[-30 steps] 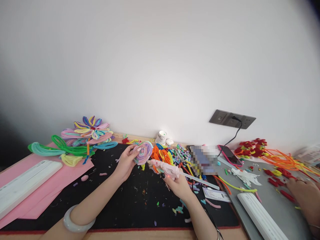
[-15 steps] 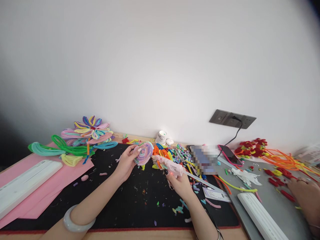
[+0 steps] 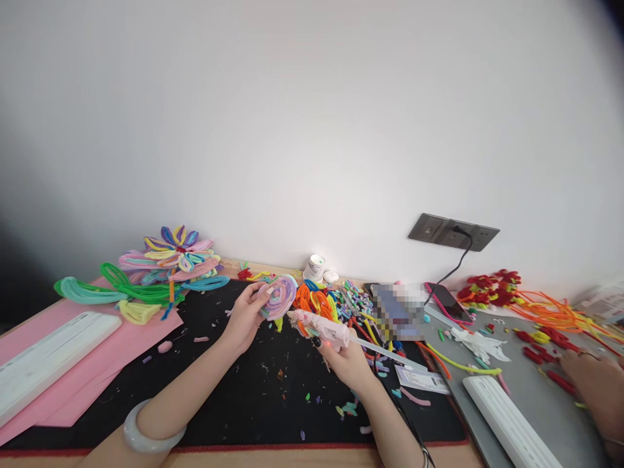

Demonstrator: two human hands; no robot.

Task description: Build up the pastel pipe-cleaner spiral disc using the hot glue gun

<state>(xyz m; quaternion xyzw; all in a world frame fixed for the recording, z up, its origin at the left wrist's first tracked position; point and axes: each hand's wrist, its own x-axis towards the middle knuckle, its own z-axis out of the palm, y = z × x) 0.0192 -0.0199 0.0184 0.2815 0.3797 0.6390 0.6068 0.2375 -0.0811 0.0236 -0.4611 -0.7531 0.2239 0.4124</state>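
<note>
My left hand (image 3: 247,316) grips a round spiral of pastel pipe cleaners (image 3: 279,298) by its left edge, thumb across its face. In my right hand (image 3: 344,361) is a pink hot glue gun (image 3: 322,328), its small red light lit and a long clear glue stick (image 3: 390,354) sticking out of the back. The gun's nozzle points left, just below the spiral's lower right edge; whether they touch I cannot tell. Behind the gun lies a bundle of orange pipe cleaners (image 3: 312,300).
A black mat (image 3: 209,390) strewn with fluffy scraps lies beneath my hands. Pipe-cleaner flowers (image 3: 180,250) and a white bar-shaped case (image 3: 58,357) sit left on pink sheets. Phones, a paper cup (image 3: 314,268) and offcuts line the back. At far right rests another person's hand (image 3: 589,374).
The glue gun and my right hand have shifted slightly left and down, toward the underside of the spiral. My left hand and the spiral have moved up very slightly.
</note>
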